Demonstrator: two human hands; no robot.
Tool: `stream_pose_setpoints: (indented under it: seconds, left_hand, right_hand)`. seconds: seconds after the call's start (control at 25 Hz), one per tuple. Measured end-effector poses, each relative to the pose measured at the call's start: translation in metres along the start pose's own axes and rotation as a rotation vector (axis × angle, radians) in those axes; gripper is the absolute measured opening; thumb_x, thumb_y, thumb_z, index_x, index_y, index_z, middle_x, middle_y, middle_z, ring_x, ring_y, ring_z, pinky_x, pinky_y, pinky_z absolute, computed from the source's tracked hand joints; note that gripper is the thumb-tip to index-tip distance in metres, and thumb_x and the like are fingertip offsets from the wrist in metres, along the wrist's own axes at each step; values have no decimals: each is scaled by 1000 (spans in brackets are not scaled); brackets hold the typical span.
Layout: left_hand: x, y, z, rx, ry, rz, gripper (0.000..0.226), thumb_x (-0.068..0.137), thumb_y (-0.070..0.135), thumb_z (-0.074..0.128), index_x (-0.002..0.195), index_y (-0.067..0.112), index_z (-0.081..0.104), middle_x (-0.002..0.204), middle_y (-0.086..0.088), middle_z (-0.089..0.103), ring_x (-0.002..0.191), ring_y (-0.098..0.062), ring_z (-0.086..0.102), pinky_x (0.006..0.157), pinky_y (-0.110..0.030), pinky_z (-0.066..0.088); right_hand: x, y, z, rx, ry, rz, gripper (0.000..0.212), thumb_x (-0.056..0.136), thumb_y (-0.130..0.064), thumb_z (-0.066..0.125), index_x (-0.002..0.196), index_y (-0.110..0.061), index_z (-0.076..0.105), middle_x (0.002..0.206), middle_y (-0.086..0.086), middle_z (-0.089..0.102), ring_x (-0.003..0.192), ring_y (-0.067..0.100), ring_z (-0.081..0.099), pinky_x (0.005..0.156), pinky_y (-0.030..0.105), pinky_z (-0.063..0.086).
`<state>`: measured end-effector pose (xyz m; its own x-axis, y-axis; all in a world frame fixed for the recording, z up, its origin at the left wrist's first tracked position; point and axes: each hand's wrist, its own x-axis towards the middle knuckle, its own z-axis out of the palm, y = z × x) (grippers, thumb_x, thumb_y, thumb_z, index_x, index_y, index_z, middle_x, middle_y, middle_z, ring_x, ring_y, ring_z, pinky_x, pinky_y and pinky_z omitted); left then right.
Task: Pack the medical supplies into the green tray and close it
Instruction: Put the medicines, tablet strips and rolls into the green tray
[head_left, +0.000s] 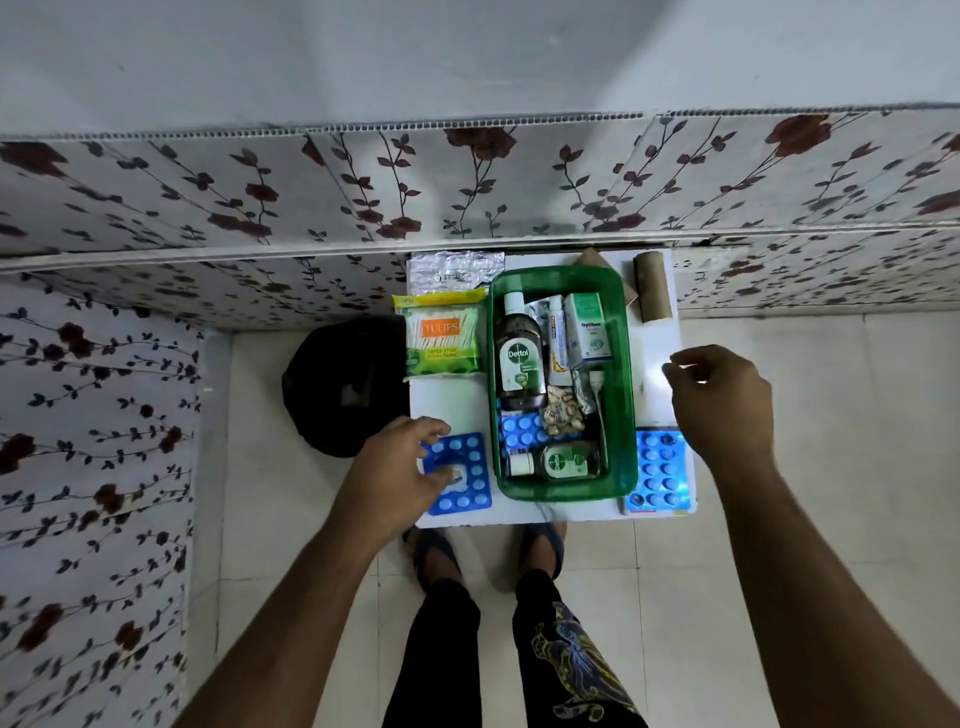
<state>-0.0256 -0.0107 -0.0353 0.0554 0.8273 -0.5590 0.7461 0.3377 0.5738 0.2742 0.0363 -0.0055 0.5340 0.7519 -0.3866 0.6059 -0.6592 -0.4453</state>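
Observation:
The green tray (621, 338) stands on a small white table (447, 400). Inside it lie a large Dettol bottle (519, 358), a small Dettol bottle (566, 461), a white medicine box (588, 327), a tube and a blue blister strip (522, 431). My left hand (400, 467) rests on a blue blister pack (465, 475) left of the tray, fingers touching it. My right hand (719, 400) hovers above the table right of the tray, fingers curled and holding nothing, just above a second blue blister pack (657, 475).
A green pack of cotton buds (441, 335) and a silver foil strip (454, 270) lie at the table's back left. A cardboard roll (652, 286) lies at the back right. A black bag (343, 389) sits on the floor to the left. Floral panels surround the space.

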Motion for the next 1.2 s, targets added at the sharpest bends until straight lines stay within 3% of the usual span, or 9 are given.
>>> stream_pose_setpoints:
  seconds: [0.12, 0.24, 0.44, 0.56, 0.68, 0.76, 0.88, 1.08, 1.2]
  left_hand:
    - [-7, -11, 20, 168, -56, 80, 54, 69, 25, 82, 119, 24, 63, 114, 2, 57, 106, -17, 57, 88, -34, 50]
    - [-6, -16, 30, 266, -47, 119, 55, 70, 23, 82, 120, 20, 61, 113, -2, 54, 107, -22, 54, 87, -33, 50]
    - [-10, -8, 26, 327, -26, 145, 46, 73, 21, 75, 118, 21, 62, 110, 0, 56, 104, -22, 57, 78, -34, 52]
    - [-23, 18, -4, 281, 222, 227, 40, 73, 25, 74, 111, 23, 64, 105, 4, 60, 90, -17, 60, 72, -30, 51]
    - [-21, 76, -23, 197, 381, 340, 41, 75, 26, 75, 114, 19, 65, 101, 4, 62, 77, -11, 57, 69, -23, 44]
    - [-4, 112, -10, 259, 270, 377, 37, 78, 27, 72, 113, 16, 64, 100, 0, 64, 79, -18, 60, 69, -26, 44]
    - [29, 137, 25, 435, 112, 374, 27, 81, 24, 69, 104, 12, 63, 99, -7, 65, 86, -28, 63, 69, -34, 49]
    - [54, 139, 53, 503, 24, 334, 29, 75, 15, 74, 101, 7, 62, 98, -13, 62, 86, -35, 65, 63, -35, 48]
    - [48, 136, 38, 440, 49, 378, 40, 75, 22, 78, 109, 8, 63, 104, -9, 63, 90, -29, 65, 73, -35, 54]
  right_hand:
    - [21, 16, 26, -45, -219, 76, 34, 84, -33, 67, 115, -20, 65, 104, 5, 74, 78, 26, 65, 79, 36, 54]
    - [28, 19, 41, -70, -242, 62, 42, 75, -38, 68, 113, -21, 64, 108, 7, 72, 87, 33, 69, 79, 48, 58]
    - [33, 20, 44, 25, -219, 71, 39, 78, -27, 75, 113, -13, 67, 102, 10, 72, 94, 29, 67, 81, 36, 54]
    - [29, 22, 26, 136, -156, 78, 38, 78, -28, 76, 112, -13, 68, 87, 4, 69, 87, 25, 66, 73, 27, 44]
    - [21, 23, 4, 308, -95, 85, 28, 76, -28, 76, 102, -18, 67, 81, -1, 69, 82, 24, 70, 78, 37, 56]
    - [17, 23, -4, 407, -74, 91, 29, 71, -32, 77, 97, -23, 67, 83, 1, 71, 80, 26, 72, 80, 48, 59]
    - [15, 20, -10, 497, -55, 86, 34, 65, -36, 76, 95, -20, 70, 81, 5, 72, 76, 27, 72, 75, 53, 59]
    - [15, 11, -15, 530, -64, 61, 30, 69, -29, 77, 97, -19, 71, 81, 7, 73, 75, 26, 73, 75, 50, 60]
    - [10, 1, -19, 510, -116, 38, 29, 75, -24, 77, 102, -15, 70, 82, 6, 74, 78, 26, 74, 75, 45, 60]
